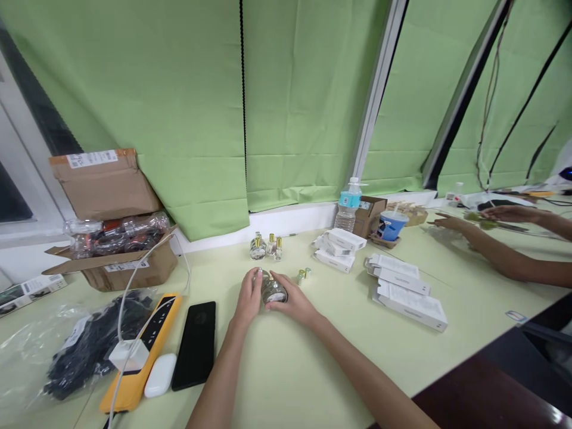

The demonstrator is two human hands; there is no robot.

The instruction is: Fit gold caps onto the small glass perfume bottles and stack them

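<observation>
A round clear glass perfume bottle (pixel 274 291) lies tilted low over the table in front of me. My right hand (pixel 295 302) is closed around its right side, thumb and fingers on the glass. From the left, my left hand (pixel 247 297) grips the bottle's neck end, its fingertips hiding part of the top. Behind my hands, several small perfume bottles with gold tops (pixel 270 245) stand in a group, one of them round (pixel 258 248). Small green-gold caps (pixel 302 274) sit just beyond my right hand.
White flat boxes (pixel 409 301) and a water bottle (pixel 347 205) are to the right, near a blue cup (pixel 390 226). A phone (pixel 195 345), yellow power strip (pixel 129 384), white case (pixel 160 375) and open carton (pixel 129 271) occupy the left. Another person's arms (pixel 500 250) reach in far right.
</observation>
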